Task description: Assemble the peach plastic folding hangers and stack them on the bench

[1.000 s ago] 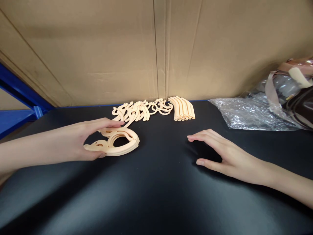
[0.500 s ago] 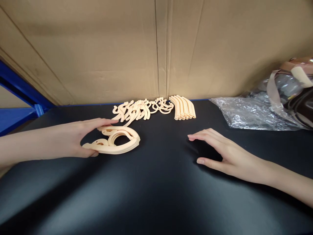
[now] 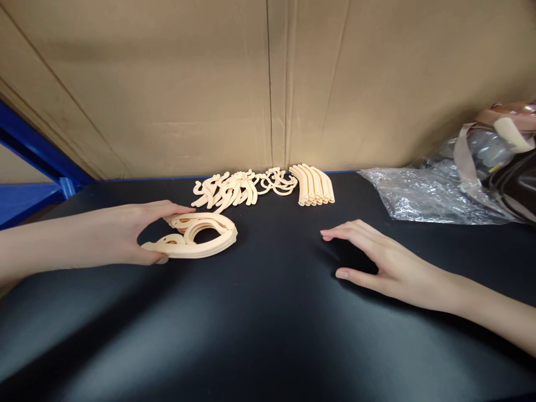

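Note:
At the left, my left hand grips the open ends of a stack of cream-coloured curved pieces, with thumb and fingers on opposite sides. The stack has a rounded outline with a ring-like opening in it. Behind it lies a loose pile of small curved cream pieces. Some ring and hook shapes are beside that pile. Further right, several long bent pieces sit in a neat row. My right hand rests over the black table at the right, fingers apart, holding nothing.
The black table backs onto a cardboard wall. A clear plastic bag lies at the right rear, next to a brown bag with a strap. A blue metal frame stands at the left.
The stack in my left hand has shifted slightly away from me and a little left. My right hand has barely moved.

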{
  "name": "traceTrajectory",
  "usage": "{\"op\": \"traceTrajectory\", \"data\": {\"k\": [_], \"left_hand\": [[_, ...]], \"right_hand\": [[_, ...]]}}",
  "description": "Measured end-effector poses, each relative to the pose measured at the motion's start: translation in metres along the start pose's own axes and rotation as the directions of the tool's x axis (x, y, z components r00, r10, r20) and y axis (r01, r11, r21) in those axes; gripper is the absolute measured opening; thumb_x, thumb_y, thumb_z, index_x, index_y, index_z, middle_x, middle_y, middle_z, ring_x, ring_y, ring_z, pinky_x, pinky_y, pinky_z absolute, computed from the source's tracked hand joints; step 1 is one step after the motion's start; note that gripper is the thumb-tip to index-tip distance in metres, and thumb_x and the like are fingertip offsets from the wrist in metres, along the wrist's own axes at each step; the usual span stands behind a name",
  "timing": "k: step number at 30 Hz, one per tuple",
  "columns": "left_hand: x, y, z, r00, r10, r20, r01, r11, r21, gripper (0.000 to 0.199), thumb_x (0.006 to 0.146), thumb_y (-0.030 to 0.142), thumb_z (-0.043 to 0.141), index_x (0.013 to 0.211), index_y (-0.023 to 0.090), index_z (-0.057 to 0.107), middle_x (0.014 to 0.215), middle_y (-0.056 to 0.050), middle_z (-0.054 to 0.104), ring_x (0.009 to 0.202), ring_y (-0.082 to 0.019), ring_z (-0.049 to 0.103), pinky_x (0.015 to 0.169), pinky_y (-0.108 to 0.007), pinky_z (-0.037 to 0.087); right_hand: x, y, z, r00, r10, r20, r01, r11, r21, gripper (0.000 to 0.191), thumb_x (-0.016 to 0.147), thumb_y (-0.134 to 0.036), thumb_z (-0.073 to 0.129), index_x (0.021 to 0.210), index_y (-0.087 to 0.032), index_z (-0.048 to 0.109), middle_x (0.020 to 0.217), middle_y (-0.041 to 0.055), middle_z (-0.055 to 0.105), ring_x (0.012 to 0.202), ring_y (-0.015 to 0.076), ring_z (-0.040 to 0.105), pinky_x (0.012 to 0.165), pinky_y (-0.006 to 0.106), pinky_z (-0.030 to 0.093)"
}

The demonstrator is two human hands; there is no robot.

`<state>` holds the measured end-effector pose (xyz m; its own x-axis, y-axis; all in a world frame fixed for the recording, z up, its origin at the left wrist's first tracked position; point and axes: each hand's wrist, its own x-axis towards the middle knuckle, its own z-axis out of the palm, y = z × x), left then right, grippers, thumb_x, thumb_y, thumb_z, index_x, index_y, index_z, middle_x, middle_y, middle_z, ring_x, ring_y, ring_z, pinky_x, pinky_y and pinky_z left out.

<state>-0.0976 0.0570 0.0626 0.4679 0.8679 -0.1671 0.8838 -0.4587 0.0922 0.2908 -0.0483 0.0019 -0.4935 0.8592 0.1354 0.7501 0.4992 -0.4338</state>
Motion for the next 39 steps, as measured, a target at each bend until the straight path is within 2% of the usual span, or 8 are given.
{"op": "traceTrajectory", "data": {"k": [3,9,17,24,32,39], "left_hand": [[0.001,-0.003,-0.001,0.999,-0.038,0.034,0.038,0.999,0.022,0.062,0.071,0.034,0.05,0.132,0.023,0.047,0.115,-0.001,0.066,0.095,-0.025,0.064,0.08,-0.031,0.048],[0.004,-0.005,-0.003,0.986,-0.137,0.1,0.137,0.991,0.003,0.088,0.061,0.047,0.063,0.143,0.036,0.03,0.135,0.003,0.053,0.112,-0.024,0.057,0.092,-0.029,0.042],[0.006,-0.005,-0.005,0.982,-0.144,0.125,0.144,0.989,0.008,0.089,0.063,0.051,0.063,0.144,0.038,0.028,0.131,0.005,0.056,0.108,-0.023,0.06,0.089,-0.027,0.041],[0.007,-0.01,-0.001,0.993,-0.082,0.084,0.079,0.996,0.038,0.09,0.062,0.046,0.063,0.145,0.032,0.031,0.138,0.0,0.051,0.119,-0.027,0.053,0.096,-0.03,0.039],[0.007,-0.009,-0.001,0.987,-0.114,0.11,0.111,0.993,0.036,0.09,0.062,0.043,0.06,0.145,0.037,0.027,0.134,0.002,0.054,0.115,-0.025,0.055,0.095,-0.03,0.04],[0.007,-0.014,0.0,0.991,-0.09,0.094,0.083,0.994,0.072,0.088,0.062,0.044,0.059,0.145,0.031,0.031,0.13,-0.003,0.055,0.113,-0.026,0.055,0.094,-0.032,0.04]], "right_hand": [[0.0,0.0,0.001,1.0,0.007,0.006,-0.007,1.0,0.0,0.048,0.09,-0.04,0.053,0.134,-0.027,0.041,0.131,0.0076,0.05,0.122,0.0232,0.048,0.102,0.042,0.042],[0.0,0.001,0.001,1.0,0.009,0.009,-0.009,1.0,-0.007,0.047,0.09,-0.041,0.053,0.134,-0.028,0.041,0.131,0.0066,0.05,0.121,0.0221,0.047,0.103,0.041,0.041],[0.001,0.003,0.001,1.0,0.007,0.009,-0.007,1.0,-0.009,0.048,0.09,-0.041,0.053,0.134,-0.028,0.041,0.131,0.0072,0.05,0.121,0.0232,0.047,0.101,0.042,0.041],[0.001,0.002,0.001,1.0,0.013,0.01,-0.013,1.0,-0.012,0.047,0.09,-0.042,0.053,0.134,-0.028,0.041,0.131,0.0075,0.05,0.12,0.0236,0.048,0.101,0.043,0.041],[0.0,0.001,0.0,1.0,0.009,0.012,-0.009,1.0,-0.009,0.047,0.09,-0.041,0.053,0.134,-0.028,0.041,0.131,0.0066,0.05,0.121,0.0224,0.047,0.102,0.041,0.041],[0.001,0.002,0.001,1.0,0.012,0.022,-0.012,1.0,-0.01,0.047,0.091,-0.042,0.052,0.135,-0.029,0.04,0.131,0.0058,0.05,0.121,0.0211,0.046,0.102,0.04,0.041]]}}
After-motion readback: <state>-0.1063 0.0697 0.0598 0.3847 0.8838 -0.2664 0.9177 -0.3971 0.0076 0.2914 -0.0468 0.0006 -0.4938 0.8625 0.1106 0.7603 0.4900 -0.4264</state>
